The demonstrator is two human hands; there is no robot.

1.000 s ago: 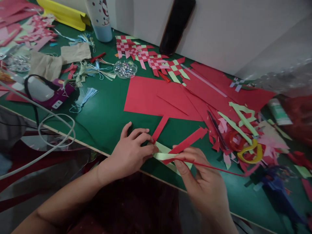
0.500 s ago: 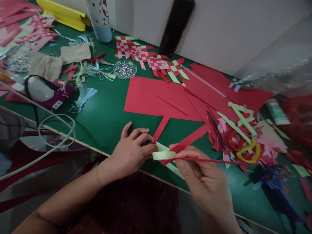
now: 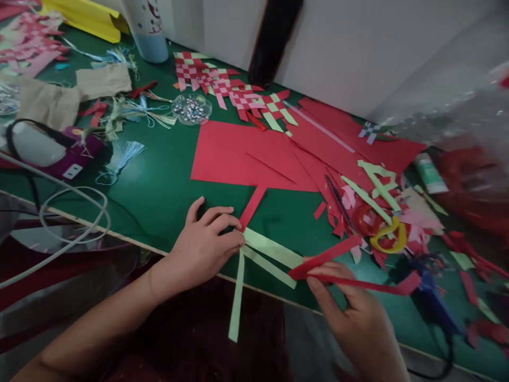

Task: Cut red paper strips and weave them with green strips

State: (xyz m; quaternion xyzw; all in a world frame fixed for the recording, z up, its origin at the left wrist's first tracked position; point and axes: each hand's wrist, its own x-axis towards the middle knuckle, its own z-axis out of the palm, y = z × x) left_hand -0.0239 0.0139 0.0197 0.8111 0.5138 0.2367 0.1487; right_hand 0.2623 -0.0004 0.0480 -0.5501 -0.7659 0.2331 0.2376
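Observation:
My left hand [image 3: 210,239] pinches the joined ends of pale green strips [image 3: 274,249] and a red strip [image 3: 253,207] near the table's front edge. One green strip [image 3: 236,302] hangs down over that edge. In my right hand [image 3: 350,302], thumb and fingers grip a folded red strip [image 3: 330,254], whose two arms point right. Its folded end lies by the far ends of the green strips. Behind my hands lies a large red paper sheet [image 3: 230,154].
Scissors [image 3: 387,236], a pen [image 3: 338,199], paper scraps and a blue glue gun [image 3: 435,300] lie on the right. Woven paper pieces [image 3: 218,79], a gem dish [image 3: 191,109] and a cup [image 3: 149,40] stand behind. Tassels [image 3: 125,159] and a white cable [image 3: 75,241] are left.
My right hand has moved right and down with the folded red strip, away from my left hand. The looped green strip now hangs straight down from my left hand. The view has shifted slightly.

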